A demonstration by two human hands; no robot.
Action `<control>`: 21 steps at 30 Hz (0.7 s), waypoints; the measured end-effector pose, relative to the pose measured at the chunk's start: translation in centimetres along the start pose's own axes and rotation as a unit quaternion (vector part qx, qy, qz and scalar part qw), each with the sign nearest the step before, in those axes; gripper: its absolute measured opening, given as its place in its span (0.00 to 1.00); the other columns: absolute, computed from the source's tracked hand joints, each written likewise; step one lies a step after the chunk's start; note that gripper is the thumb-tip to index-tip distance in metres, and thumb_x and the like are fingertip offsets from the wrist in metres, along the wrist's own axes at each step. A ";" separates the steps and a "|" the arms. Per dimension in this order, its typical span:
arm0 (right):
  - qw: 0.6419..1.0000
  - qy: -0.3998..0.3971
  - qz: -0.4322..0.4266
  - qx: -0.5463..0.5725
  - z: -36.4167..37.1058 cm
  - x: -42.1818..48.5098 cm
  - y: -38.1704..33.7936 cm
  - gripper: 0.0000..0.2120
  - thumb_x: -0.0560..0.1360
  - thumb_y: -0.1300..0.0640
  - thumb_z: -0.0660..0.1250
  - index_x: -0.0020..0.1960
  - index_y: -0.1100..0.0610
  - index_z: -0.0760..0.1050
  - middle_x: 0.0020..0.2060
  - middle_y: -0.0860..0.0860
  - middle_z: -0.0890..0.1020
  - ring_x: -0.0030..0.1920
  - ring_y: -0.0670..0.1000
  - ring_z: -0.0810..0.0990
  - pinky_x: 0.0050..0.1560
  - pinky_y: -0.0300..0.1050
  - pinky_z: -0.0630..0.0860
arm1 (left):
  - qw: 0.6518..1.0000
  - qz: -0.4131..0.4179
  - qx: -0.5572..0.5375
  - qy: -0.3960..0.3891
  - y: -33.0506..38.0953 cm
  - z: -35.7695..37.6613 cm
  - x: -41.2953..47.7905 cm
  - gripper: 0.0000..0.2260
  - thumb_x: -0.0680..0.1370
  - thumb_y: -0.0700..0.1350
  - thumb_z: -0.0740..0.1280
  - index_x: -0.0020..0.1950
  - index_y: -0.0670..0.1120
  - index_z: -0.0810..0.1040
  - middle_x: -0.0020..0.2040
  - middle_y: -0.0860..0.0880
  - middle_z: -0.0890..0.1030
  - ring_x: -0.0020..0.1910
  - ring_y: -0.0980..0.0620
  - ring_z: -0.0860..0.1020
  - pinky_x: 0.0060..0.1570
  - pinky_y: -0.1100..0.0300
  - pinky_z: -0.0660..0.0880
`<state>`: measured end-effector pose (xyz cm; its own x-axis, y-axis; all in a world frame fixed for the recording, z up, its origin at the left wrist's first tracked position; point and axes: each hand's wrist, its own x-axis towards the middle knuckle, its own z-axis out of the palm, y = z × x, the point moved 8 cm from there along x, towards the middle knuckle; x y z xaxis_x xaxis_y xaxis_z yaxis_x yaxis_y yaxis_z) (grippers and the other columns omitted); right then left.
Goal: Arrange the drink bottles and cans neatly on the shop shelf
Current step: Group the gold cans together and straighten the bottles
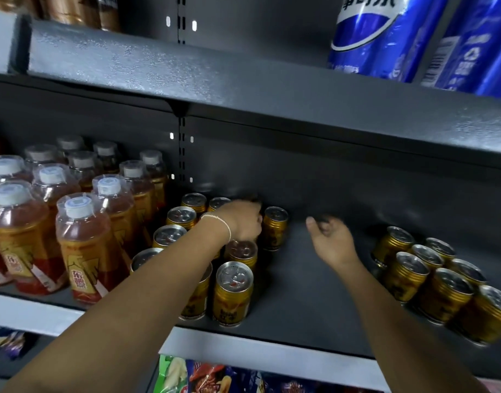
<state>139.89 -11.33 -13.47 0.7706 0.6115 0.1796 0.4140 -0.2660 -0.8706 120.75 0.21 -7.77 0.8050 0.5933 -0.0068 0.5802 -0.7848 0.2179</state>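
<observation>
- Head view: left grip (243,219) reaches deep over the left block of gold cans (233,290). Its fingers curl downward at the back rows, just beside a lone can (275,231) at the block's right edge. Blur and the back of the hand hide what is under it, so I cannot tell whether it pinches a can.
- Right grip (333,239) hovers over bare shelf (300,296), fingers loosely curled, holding nothing.
- Step, as judged: squaring up the can block, with a new column started on its right.
- Next move likely calls for fetching cans from the right cluster (430,276), well apart. They would go in front of the lone can, in line with the front row.
- Around: tea bottles (82,251) in rows on the left, close against the cans; blue bottles (385,38) on the shelf above; snack packets (215,375) below.
- In the way: the upper shelf edge sits low over the reach. The left forearm crosses the front cans, and a knock could topple them.
</observation>
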 end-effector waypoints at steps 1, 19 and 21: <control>1.000 0.015 -0.015 -0.014 -1.3 -0.2 -0.3 0.24 0.77 0.46 0.70 0.66 0.60 0.74 0.55 0.52 0.83 0.58 0.53 0.81 0.64 0.51 0.75 | 1.000 0.004 0.007 0.007 1.0 -0.6 0.0 0.14 0.82 0.47 0.57 0.64 0.43 0.72 0.65 0.41 0.75 0.61 0.42 0.74 0.55 0.55 0.69; 0.865 -0.077 -0.065 -0.491 -15.3 -2.5 2.6 0.07 0.76 0.50 0.62 0.46 0.53 0.71 0.47 0.56 0.81 0.51 0.59 0.79 0.50 0.48 0.74 | 0.992 0.111 -0.044 -0.043 19.5 9.3 1.9 0.28 0.82 0.48 0.59 0.79 0.40 0.54 0.79 0.41 0.57 0.77 0.42 0.58 0.74 0.54 0.58; 0.865 -0.084 -0.080 -0.488 -15.4 -2.4 2.7 0.05 0.76 0.51 0.62 0.46 0.53 0.72 0.47 0.55 0.80 0.52 0.59 0.78 0.50 0.47 0.74 | 0.991 0.102 -0.063 -0.053 20.1 10.5 1.7 0.27 0.81 0.48 0.60 0.78 0.41 0.58 0.77 0.41 0.61 0.74 0.41 0.63 0.72 0.53 0.63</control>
<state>146.67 -25.01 -9.19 0.6189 0.7761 0.1212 0.7835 -0.6208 -0.0255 135.09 -16.42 -13.65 0.9166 0.3965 -0.0518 0.3890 -0.8539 0.3457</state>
